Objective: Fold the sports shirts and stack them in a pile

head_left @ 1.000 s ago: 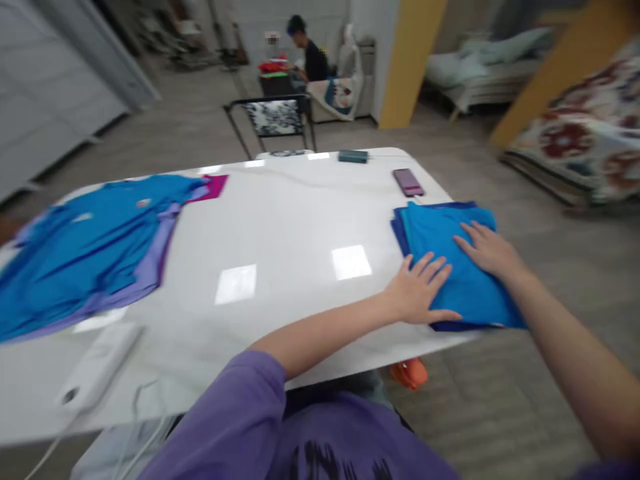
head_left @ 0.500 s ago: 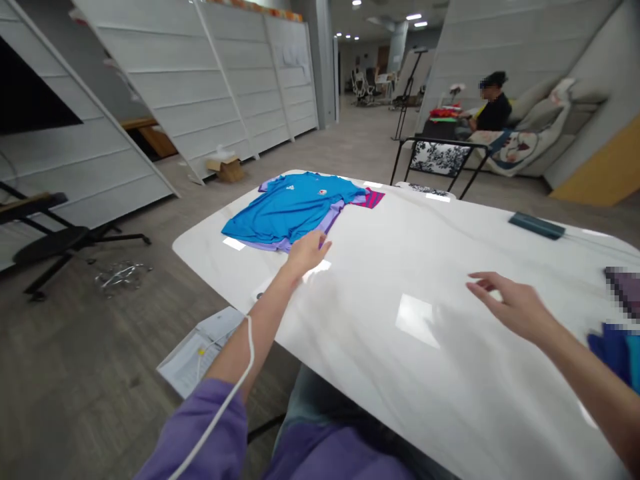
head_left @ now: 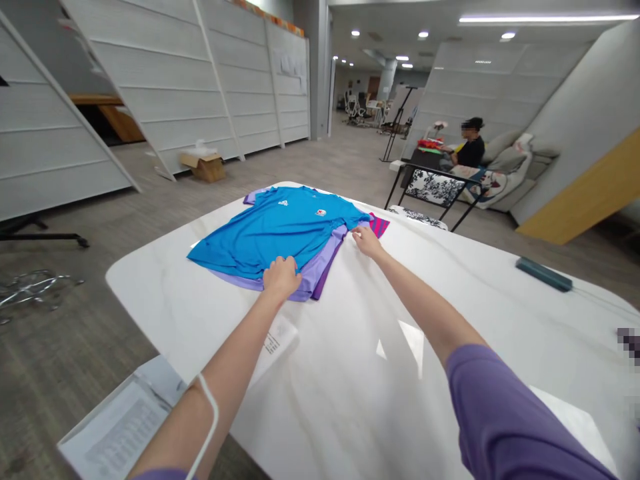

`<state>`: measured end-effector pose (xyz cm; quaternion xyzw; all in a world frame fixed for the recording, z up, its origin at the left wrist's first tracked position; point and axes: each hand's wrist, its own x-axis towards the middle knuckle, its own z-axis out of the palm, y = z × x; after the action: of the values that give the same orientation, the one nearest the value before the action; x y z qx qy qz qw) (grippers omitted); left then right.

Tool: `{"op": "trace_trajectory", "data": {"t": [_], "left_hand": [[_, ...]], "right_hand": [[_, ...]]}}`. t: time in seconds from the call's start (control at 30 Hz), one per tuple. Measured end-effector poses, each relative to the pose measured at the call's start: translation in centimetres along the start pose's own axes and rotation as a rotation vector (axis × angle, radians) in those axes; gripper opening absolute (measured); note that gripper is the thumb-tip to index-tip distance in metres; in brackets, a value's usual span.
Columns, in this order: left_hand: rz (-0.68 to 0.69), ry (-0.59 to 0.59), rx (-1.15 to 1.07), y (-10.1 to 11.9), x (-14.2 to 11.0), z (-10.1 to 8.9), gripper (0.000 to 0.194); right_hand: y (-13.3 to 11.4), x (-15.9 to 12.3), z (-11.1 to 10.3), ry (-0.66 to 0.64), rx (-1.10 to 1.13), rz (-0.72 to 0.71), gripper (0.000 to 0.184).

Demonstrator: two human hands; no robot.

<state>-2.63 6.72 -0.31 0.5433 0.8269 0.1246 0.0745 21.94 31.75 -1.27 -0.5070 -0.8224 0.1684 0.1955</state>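
A blue T-shirt [head_left: 265, 230] with small chest logos lies spread flat, front up, on top of a lavender garment [head_left: 313, 273]. A darker purple edge and a pink-and-purple striped piece [head_left: 381, 225] show from beneath. My left hand [head_left: 281, 277] is at the blue T-shirt's near hem, its fingers curled down on the cloth. At the right sleeve is my right hand [head_left: 367, 241], fingers bent together at the fabric's edge. Its fingertips are partly hidden, so the grip there is hard to see.
The garments lie on a white marbled table [head_left: 330, 393]. A white box with printed text [head_left: 275, 340] sits by my left forearm; a dark green case [head_left: 544, 274] is at the right. Beyond stand a black-framed chair [head_left: 435, 193] and a seated person [head_left: 470, 147].
Both hands have reached the shirts: my left moved to the near hem, my right came across from the table's right side to the sleeve. My view shifted, and the shirts appear nearer.
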Motion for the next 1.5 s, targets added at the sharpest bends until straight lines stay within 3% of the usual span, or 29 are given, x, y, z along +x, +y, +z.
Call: {"op": "trace_trajectory", "data": {"t": [0.13,0.3,0.43,0.6,0.7,0.8,0.9,1.1,1.2,1.27,1.33,1.4,1.5], "left_hand": [[0.006,0.026,-0.06,-0.3,0.1,-1.0,0.019],[0.074,0.137,-0.126,0.2,-0.8,-3.6,0.021],[0.196,0.15,-0.178,2.0,-2.7,-6.0,0.031],[0.455,0.107,-0.253,6.8,-7.7,-9.3,0.032],[0.589,0.034,-0.294,10.5,-12.2,-10.7,0.034],[0.713,-0.155,-0.32,14.3,-17.8,-10.1,0.036],[0.879,-0.37,-0.345,18.1,-24.1,-6.9,0.037],[1.145,-0.745,-0.435,25.5,-36.8,2.1,0.033],[1.27,-0.856,-0.529,27.7,-41.2,4.0,0.047],[1.31,-0.813,-0.551,27.9,-42.0,4.2,0.06],[1.276,-0.666,-0.504,27.2,-40.9,4.1,0.053],[1.19,-0.464,-0.416,25.5,-38.5,4.3,0.046],[1.043,-0.191,-0.251,21.5,-34.2,5.1,0.049]], "right_hand": [[0.0,5.3,2.1,0.041,0.003,0.065,0.042],[0.5,7.2,2.8,0.084,0.049,0.1,0.034],[1.1,6.8,0.5,0.216,0.102,0.069,0.034],[3.0,3.6,-4.8,0.353,0.134,0.066,0.022],[5.6,-0.3,-8.4,0.412,0.141,0.11,0.02],[9.8,-6.3,-11.6,0.453,0.127,0.188,0.019],[15.1,-14.2,-14.2,0.459,0.078,0.256,0.021],[25.1,-32.0,-19.7,0.383,-0.064,0.367,0.029],[28.8,-40.6,-22.4,0.355,-0.134,0.45,0.031],[30.3,-45.3,-23.7,0.345,-0.181,0.508,0.031],[31.0,-48.3,-24.2,0.341,-0.233,0.534,0.036],[31.1,-49.4,-24.0,0.299,-0.235,0.502,0.046],[31.0,-48.0,-22.7,0.2,-0.155,0.425,0.056]]}}
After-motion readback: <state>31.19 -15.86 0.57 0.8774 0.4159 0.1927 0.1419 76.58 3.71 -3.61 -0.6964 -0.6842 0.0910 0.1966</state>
